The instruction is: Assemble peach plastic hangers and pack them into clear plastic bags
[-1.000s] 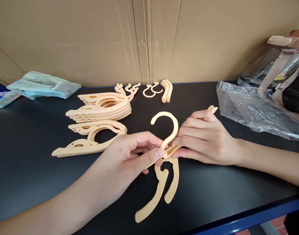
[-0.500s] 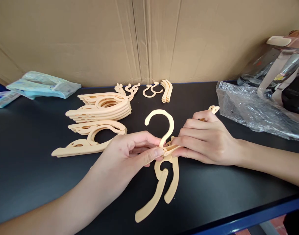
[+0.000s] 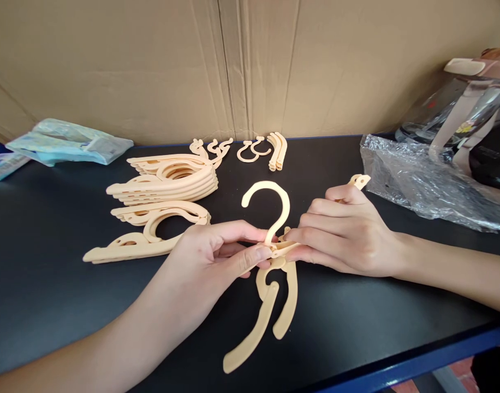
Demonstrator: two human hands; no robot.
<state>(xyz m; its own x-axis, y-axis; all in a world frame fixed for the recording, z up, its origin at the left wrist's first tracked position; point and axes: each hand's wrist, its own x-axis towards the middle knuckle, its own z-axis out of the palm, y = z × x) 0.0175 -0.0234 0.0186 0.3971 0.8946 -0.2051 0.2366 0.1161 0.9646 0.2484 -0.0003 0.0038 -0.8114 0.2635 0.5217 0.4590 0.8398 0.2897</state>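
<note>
A cream plastic folding hanger with its hook (image 3: 285, 204) pointing up is held between my two hands. My left hand (image 3: 217, 248) pinches the joint at the base of the hook between thumb and fingers. My right hand (image 3: 344, 232) is closed round the hanger's arm, whose holed end (image 3: 359, 181) sticks out past the knuckles. Most of that arm is hidden by the fingers. Below the hands, curved cream hanger pieces (image 3: 254, 333) lie on the black table (image 3: 348, 322), their upper part partly covered by my hands.
Left of my hands are stacked folded hangers (image 3: 164, 183) and more folded hangers (image 3: 131, 245). Loose hooks (image 3: 248, 155) and short curved arms (image 3: 278, 150) lie behind. Clear plastic wrap (image 3: 414, 180) and a jug-like bottle (image 3: 450, 103) stand right; a blue-green packet (image 3: 70, 142) lies far left.
The view has shifted very slightly. Both hands keep the same grip on the hanger, with hardly any visible movement.
</note>
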